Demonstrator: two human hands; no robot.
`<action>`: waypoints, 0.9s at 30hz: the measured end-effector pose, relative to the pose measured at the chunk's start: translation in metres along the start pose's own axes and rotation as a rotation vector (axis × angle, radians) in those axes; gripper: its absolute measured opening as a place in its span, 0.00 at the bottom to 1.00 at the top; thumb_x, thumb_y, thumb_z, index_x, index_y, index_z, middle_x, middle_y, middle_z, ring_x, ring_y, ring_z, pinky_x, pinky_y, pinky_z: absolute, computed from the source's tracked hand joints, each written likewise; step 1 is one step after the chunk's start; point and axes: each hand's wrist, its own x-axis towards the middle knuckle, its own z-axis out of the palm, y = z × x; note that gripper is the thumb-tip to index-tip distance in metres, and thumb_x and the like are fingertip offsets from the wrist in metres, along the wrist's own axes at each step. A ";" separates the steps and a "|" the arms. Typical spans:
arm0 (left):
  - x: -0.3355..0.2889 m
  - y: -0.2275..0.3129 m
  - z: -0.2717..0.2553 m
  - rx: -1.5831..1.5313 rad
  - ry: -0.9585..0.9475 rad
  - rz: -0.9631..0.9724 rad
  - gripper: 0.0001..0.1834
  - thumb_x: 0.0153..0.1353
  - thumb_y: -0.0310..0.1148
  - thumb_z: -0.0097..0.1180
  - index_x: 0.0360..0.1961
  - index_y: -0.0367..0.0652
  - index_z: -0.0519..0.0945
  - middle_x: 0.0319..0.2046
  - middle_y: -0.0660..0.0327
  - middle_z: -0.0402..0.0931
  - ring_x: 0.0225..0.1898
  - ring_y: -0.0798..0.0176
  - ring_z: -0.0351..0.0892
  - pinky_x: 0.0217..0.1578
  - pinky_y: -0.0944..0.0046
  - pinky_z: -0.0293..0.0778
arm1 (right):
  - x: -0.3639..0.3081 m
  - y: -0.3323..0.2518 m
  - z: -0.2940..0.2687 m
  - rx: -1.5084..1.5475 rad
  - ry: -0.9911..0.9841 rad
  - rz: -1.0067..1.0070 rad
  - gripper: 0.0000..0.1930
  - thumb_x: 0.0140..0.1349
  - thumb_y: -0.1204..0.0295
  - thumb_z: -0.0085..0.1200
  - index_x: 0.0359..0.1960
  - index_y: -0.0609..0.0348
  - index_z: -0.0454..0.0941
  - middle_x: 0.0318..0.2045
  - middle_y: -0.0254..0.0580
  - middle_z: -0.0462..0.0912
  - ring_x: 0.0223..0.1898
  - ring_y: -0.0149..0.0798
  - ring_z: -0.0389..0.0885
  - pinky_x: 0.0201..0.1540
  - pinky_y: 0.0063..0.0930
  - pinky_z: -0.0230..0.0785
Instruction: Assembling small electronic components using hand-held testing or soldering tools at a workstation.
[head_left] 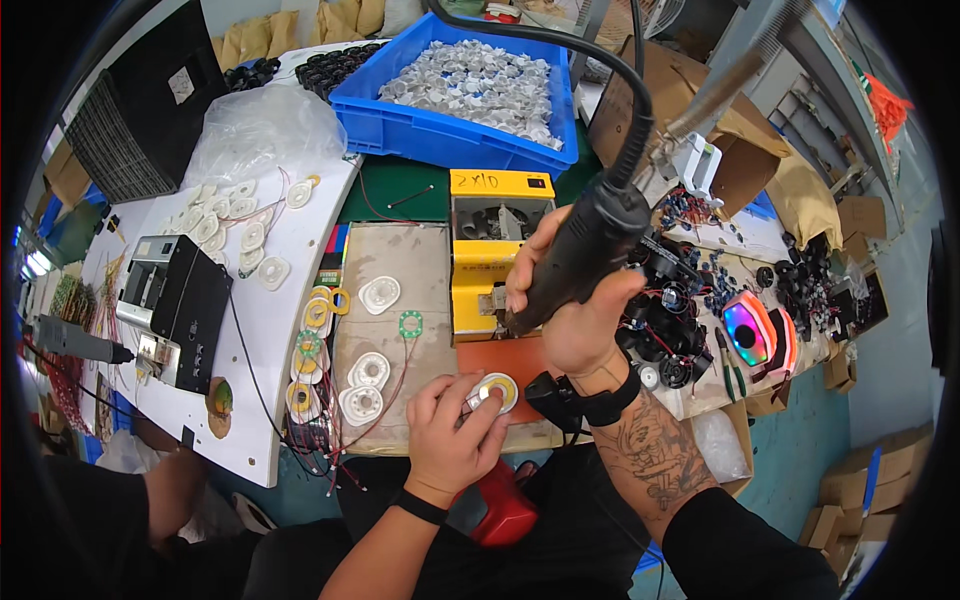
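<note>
My right hand (585, 325) has its fingers wrapped round a black electric screwdriver (590, 250), which hangs tilted from a cord and a spring; its tip is hard to make out. Lower and to the left, my left hand (450, 425) grips a small round white plastic part with a yellow ring (495, 391) over the orange mat (505, 358). Just beyond stands a yellow screw feeder (485, 262). On the grey work board lie white round plastic discs (369, 371) and a green ring-shaped circuit board (411, 323) with red wires.
A blue bin (450, 135) heaped with white plastic pieces stands at the back. Left are a black machine (180, 315) and more white discs (215, 215). Black motor-like parts (670, 330), pliers (733, 365) and a lit multicoloured device (750, 330) sit right. Another person's arm (175, 490) shows lower left.
</note>
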 end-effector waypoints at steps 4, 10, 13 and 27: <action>-0.001 -0.002 0.001 0.020 0.009 -0.006 0.16 0.55 0.37 0.72 0.46 0.53 0.87 0.56 0.61 0.81 0.55 0.50 0.76 0.54 0.51 0.69 | -0.008 -0.007 0.001 0.129 0.002 0.051 0.55 0.47 0.10 0.37 0.47 0.57 0.67 0.27 0.38 0.76 0.25 0.32 0.77 0.32 0.27 0.74; 0.001 -0.002 0.000 0.027 0.005 -0.002 0.16 0.55 0.37 0.72 0.46 0.53 0.87 0.56 0.61 0.81 0.55 0.50 0.76 0.54 0.51 0.70 | -0.005 -0.010 0.003 0.068 0.033 -0.077 0.55 0.48 0.10 0.35 0.45 0.58 0.66 0.27 0.41 0.75 0.25 0.35 0.77 0.32 0.29 0.74; 0.001 -0.001 0.002 0.027 0.016 0.005 0.16 0.55 0.37 0.72 0.45 0.53 0.87 0.56 0.60 0.82 0.55 0.50 0.76 0.54 0.51 0.70 | -0.003 -0.001 0.001 -0.022 0.041 -0.096 0.56 0.47 0.10 0.34 0.45 0.57 0.66 0.27 0.40 0.75 0.25 0.34 0.76 0.31 0.28 0.72; 0.001 -0.002 0.001 0.027 0.018 0.008 0.18 0.52 0.35 0.73 0.47 0.52 0.88 0.56 0.59 0.82 0.54 0.48 0.77 0.53 0.51 0.72 | -0.022 -0.005 0.000 0.139 0.062 0.000 0.57 0.49 0.10 0.34 0.46 0.59 0.68 0.26 0.41 0.77 0.24 0.34 0.78 0.29 0.28 0.75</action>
